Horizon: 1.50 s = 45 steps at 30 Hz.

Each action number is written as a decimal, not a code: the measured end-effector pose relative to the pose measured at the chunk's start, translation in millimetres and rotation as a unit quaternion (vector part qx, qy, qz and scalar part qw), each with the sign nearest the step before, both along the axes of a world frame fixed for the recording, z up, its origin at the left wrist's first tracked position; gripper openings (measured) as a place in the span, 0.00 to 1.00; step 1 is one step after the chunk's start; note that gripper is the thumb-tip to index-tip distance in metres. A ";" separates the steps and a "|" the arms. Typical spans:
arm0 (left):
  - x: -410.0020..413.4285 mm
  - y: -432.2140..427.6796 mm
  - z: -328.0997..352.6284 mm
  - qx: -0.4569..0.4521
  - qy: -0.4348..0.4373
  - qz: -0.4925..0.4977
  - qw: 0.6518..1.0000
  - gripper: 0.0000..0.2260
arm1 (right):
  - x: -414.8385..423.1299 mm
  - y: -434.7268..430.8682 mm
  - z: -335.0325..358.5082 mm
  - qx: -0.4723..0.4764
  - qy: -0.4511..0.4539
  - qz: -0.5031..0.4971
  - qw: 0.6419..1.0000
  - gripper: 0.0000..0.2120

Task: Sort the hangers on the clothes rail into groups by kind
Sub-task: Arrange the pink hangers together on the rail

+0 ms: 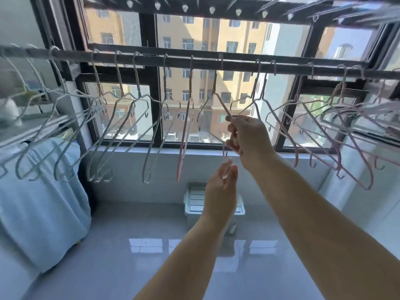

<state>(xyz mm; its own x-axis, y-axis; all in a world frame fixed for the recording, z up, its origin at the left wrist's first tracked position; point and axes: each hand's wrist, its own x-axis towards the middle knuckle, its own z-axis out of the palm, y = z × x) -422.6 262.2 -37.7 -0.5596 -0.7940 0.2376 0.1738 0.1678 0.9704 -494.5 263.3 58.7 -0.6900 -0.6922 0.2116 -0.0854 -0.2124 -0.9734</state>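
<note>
Pink wire hanger (221, 105) on dark metal rail (238, 67), right grip (249, 135) pinched its shoulder, left grip (220, 185) hovered spread below.

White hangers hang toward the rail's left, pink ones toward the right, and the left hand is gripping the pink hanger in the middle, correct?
Not quite. The head view shows the right hand gripping that pink hanger, while the left hand is open below it. The rest holds: white hangers toward the left of the rail, pink ones toward the right.
</note>
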 end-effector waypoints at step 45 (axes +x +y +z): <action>47.2 -81.2 -83.1 -0.017 -0.244 0.043 0.969 0.30 | -25.5 88.4 -137.0 0.191 0.075 -0.041 0.978 0.12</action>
<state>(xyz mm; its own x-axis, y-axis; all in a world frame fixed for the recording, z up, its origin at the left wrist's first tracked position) -375.4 181.0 -120.8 -0.5440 -0.8390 -0.0120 -0.3196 0.1940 0.9275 -520.0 351.7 -78.2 -0.7276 -0.6841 0.0510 -0.2347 0.1785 -0.9555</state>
